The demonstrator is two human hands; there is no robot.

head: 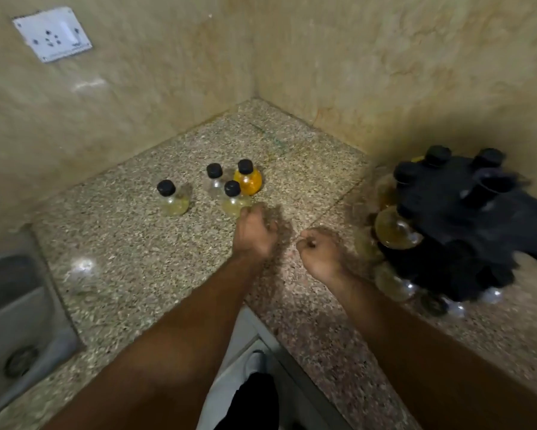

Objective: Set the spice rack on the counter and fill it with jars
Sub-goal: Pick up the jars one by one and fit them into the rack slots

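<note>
- Just past our left hand [254, 232] stands the nearest jar [234, 201], a little to the far left of the fingers; they touch or almost touch it.
- It stands upright, black cap on top, with three more jars [215, 180] close by.
- Our left fingers are curled loosely and hold nothing. Our right hand [321, 252] is a closed, empty fist, nearer the spice rack [453, 225].
- On the right, the rack sits on the speckled counter [130, 262], part full.
- Two tan walls meet at the far corner; a sink [15, 318] lies near left.

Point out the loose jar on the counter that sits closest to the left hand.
The pale-yellow jar at the front of the cluster, just beyond the left hand; the other three stand farther back.
</note>
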